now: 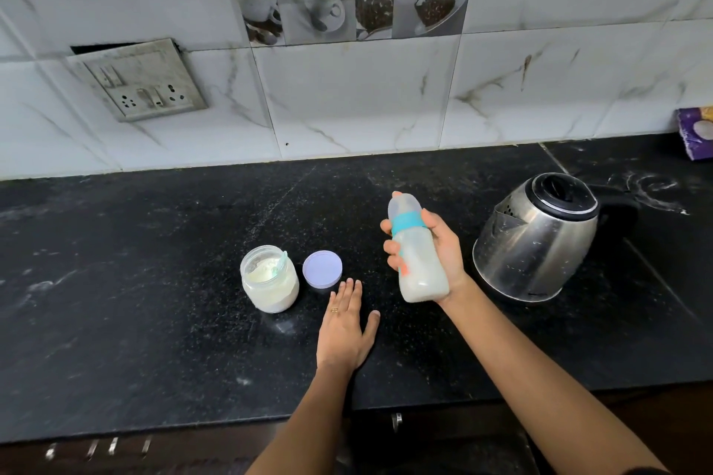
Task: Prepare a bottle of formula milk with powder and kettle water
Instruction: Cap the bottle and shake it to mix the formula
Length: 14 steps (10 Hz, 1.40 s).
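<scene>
Black speckled stone counter [154, 281], polished, w/ pale smears and a dusting of white powder here and there. Right hand [443, 249] is up off the surface, fingers wrapped round a feeding bottle [418, 258], thumb on the far side, grip closed tight on the middle of it. Bottle's translucent plastic, cylindrical, teal collar ring, clear domed cap on top, orange markings down the side; tilted, top leaning away and a bit left. Milky white liquid inside, pooled toward the base, walls clouded over. Forearm comes in from lower right, bare.

Left hand [345, 324] lies flat on the counter, palm down, fingers straight and together, thumb splayed out, holding nothing. Thin ring on one finger. Fingertips sit just beside a round lilac lid [322, 268], flat on the stone, not touching as far as I can see.

Left of the lid: squat clear powder jar [270, 280], open, off-white powder heaped inside, teal scoop [281, 264] stuck in it.

Right of the bottle, steel kettle [536, 239], dull brushed metal, water-spotted, black lid shut, spout facing the bottle. Marble-look wall tiles [347, 96] behind.
</scene>
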### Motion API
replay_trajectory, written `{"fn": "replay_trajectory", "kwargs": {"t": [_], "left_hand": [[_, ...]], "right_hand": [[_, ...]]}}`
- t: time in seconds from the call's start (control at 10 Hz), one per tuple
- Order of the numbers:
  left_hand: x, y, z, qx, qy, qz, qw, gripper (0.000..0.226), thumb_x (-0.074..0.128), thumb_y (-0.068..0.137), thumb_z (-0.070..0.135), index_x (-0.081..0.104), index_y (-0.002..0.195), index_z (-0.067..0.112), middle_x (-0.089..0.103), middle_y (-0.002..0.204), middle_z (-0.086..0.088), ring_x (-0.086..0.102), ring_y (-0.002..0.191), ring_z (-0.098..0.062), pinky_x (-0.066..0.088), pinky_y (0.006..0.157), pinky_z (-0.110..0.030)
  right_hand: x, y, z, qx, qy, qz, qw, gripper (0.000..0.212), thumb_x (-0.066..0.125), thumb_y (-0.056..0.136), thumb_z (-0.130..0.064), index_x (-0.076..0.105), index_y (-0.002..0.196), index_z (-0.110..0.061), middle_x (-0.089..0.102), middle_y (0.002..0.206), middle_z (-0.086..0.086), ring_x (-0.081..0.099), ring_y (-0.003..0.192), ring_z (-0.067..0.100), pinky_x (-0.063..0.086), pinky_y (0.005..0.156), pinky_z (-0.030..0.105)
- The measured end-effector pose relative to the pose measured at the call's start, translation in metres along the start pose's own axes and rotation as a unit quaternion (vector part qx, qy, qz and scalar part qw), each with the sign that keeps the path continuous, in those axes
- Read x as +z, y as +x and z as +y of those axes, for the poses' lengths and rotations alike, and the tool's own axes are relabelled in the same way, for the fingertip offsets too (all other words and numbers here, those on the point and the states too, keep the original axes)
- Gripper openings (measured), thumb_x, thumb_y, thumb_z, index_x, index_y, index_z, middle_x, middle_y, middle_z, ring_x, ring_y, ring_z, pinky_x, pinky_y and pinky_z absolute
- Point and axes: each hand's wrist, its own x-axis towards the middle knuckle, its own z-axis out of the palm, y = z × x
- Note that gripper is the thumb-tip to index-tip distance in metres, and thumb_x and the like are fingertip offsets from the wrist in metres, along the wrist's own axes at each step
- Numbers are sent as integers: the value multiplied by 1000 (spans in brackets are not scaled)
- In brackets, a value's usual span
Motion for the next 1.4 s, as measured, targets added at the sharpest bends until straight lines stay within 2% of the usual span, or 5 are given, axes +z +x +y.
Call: {"fn": "replay_trajectory", "kwargs": {"t": [0.3, 0.4, 0.6, 1.0, 1.4], "left_hand": [[-1, 0, 1, -1, -3, 1, 1000, 65, 32, 99, 47, 12, 153, 17, 8, 161, 3, -3, 147, -6, -13, 114, -19], [-1, 0, 2, -1, -5, 4, 1000, 65, 33, 99, 47, 12, 153, 17, 8, 161, 2, -3, 147, -7, -13, 114, -18], [-2, -1, 2, -1, -3, 9, 1000, 65, 33, 100, 46, 12, 153, 17, 8, 161, 2, -3, 147, -6, -13, 114, -18], [0, 0, 3, -2, -4, 6, 1000, 65, 34, 99, 46, 12, 153, 17, 9, 161, 2, -2, 147, -7, -12, 115, -19], [0, 1, 2, -2, -5, 6, 1000, 65, 35, 99, 45, 13, 153, 16, 10, 161, 0, 0, 147, -8, -10, 117, -21]], "right_hand": [[7, 1, -2, -7, 2, 14, 1000, 41, 57, 81, -34, 60, 112, -8, 60, 89, 8, 58, 60, 18, 52, 49, 27], [0, 5, -5, 5, 56, -2, 998, 61, 78, 67, -28, 51, 117, -6, 59, 91, 9, 59, 61, 19, 52, 49, 27], [1, 3, -5, -34, 69, 87, 993, 41, 58, 84, -35, 60, 112, -6, 61, 91, 8, 61, 63, 18, 55, 54, 27], [12, -6, -4, -11, 11, 23, 1000, 38, 44, 87, -34, 58, 115, -13, 59, 89, 8, 55, 58, 17, 48, 46, 24], [28, -6, -11, -36, 54, -13, 998, 52, 65, 79, -35, 49, 119, -7, 60, 91, 9, 61, 63, 20, 53, 53, 29]]}}
